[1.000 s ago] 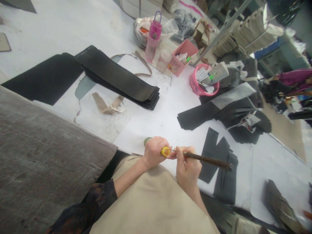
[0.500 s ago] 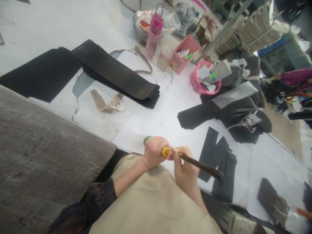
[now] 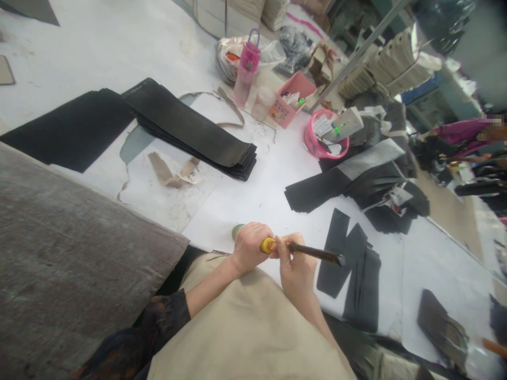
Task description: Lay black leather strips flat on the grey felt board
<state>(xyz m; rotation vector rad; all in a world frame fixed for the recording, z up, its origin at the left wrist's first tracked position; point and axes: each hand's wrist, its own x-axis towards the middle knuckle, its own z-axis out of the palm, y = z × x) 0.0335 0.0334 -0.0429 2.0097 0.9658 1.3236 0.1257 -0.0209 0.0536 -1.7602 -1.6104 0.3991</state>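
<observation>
My left hand (image 3: 250,246) is wrapped round a small container with a green bottom (image 3: 238,230) and a yellow top (image 3: 268,245), held at the near table edge. My right hand (image 3: 295,264) pinches a long dark brush handle (image 3: 317,254), whose tip meets the yellow top. The handle points right, over several short black fabric strips (image 3: 348,264) lying on the white table (image 3: 261,195). My beige apron (image 3: 253,338) fills the foreground below both hands.
A stack of long black strips (image 3: 194,129) lies at the left centre, more black pieces (image 3: 356,179) at the right. A pink bottle (image 3: 245,71), pink box (image 3: 291,97) and pink basket (image 3: 322,140) stand at the back. Grey felt (image 3: 71,264) covers the near left.
The brush handle has swung up and drawn in toward my hands, now looking shorter. Both hands stay at the container; the view shifted slightly.
</observation>
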